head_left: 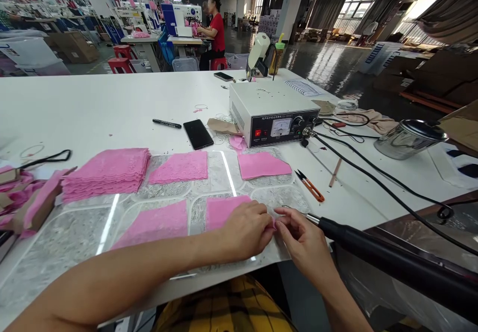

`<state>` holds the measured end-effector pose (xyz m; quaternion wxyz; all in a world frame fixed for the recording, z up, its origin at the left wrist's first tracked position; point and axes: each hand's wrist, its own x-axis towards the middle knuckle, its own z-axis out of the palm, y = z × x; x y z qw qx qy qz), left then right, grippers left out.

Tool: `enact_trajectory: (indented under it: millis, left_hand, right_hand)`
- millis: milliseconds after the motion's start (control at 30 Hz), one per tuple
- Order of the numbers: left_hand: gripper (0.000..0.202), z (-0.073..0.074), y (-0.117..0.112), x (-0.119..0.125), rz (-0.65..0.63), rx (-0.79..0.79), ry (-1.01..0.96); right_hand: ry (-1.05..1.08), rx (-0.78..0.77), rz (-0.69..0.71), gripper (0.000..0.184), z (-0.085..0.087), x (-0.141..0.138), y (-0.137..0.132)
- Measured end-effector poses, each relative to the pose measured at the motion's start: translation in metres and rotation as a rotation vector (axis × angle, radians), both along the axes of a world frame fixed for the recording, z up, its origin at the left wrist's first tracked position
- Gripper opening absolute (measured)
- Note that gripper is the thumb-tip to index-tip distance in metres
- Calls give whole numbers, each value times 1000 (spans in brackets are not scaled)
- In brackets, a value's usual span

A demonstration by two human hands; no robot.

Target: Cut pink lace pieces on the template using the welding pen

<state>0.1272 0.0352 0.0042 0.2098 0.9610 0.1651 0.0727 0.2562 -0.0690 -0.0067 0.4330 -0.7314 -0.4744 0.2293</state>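
Observation:
In front of me, my left hand lies over a pink fabric piece, its fingers curled closed on the right edge of it. My right hand is closed too, thumb and fingertips meeting at the same pink edge beside the left fingertips. Just right of that hand is the metal tip of a thick black rod-shaped handpiece, which slants down to the right. More pink pieces lie flat around: a cut piece on the left, a lace-patterned piece behind and a plain piece at back right.
A stack of pink pieces stands left. Behind are a phone, a pen and a control box with black cables. Orange thread snips and a glass jar lie right. A person in red sits farther off.

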Motion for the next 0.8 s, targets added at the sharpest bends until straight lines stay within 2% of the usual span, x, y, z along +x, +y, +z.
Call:
enact_trajectory:
  millis: [333, 633, 800]
  left_hand:
    - [18, 2, 3, -2, 25, -83, -32]
    - [16, 12, 3, -4, 45, -172, -23]
    - [18, 10, 4, -2, 70, -186, -10]
  right_hand:
    - [28, 5, 12, 31, 2, 0, 0]
    - [63, -2, 44, 32, 2, -1, -3]
    - [40, 37, 32, 30, 1, -3, -2]
